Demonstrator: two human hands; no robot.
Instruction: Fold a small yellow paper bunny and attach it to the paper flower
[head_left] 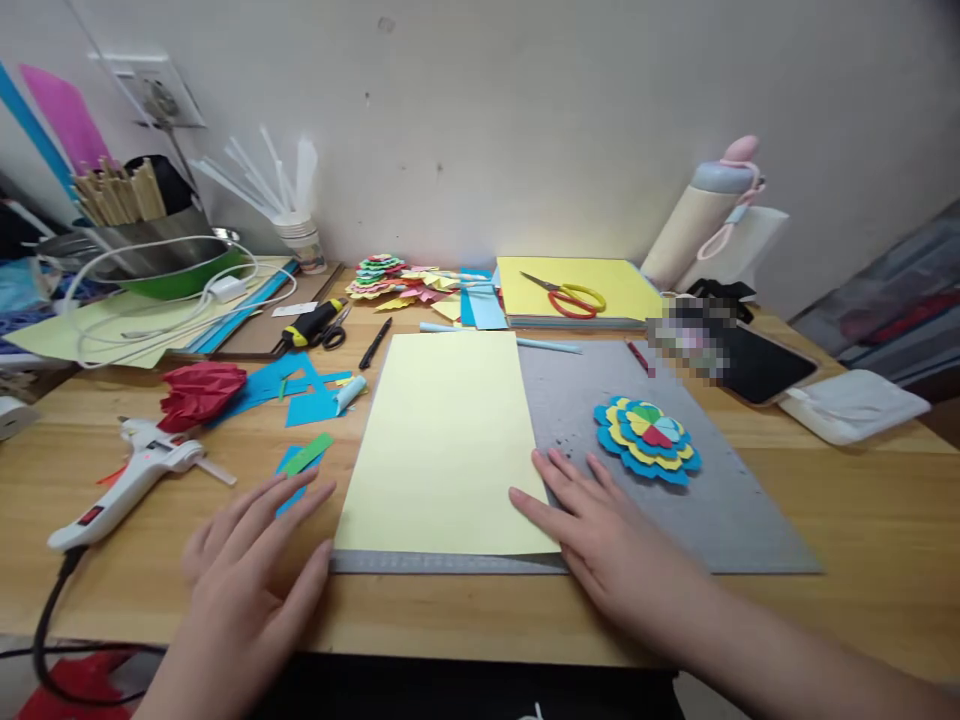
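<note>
A pale yellow sheet of paper [446, 450] lies flat on a grey cutting mat [735, 520], covering its left part. My right hand [600, 535] is open, with its fingers spread over the sheet's lower right edge and the mat. My left hand [255, 560] hovers or rests just left of the sheet with fingers apart and holds nothing; whether it touches the table I cannot tell. Nearest to it are green and blue paper scraps [307, 455]. On the mat's right side sits a layered paper flower [649, 438] in blue, yellow, green and red.
A white glue gun [139, 475] lies at the left, near crumpled red paper [201, 393]. Scissors [566, 295] rest on a yellow paper stack [637, 280] at the back. A black pen [375, 343], a phone [765, 362] and a tilted bottle [701, 220] surround the mat.
</note>
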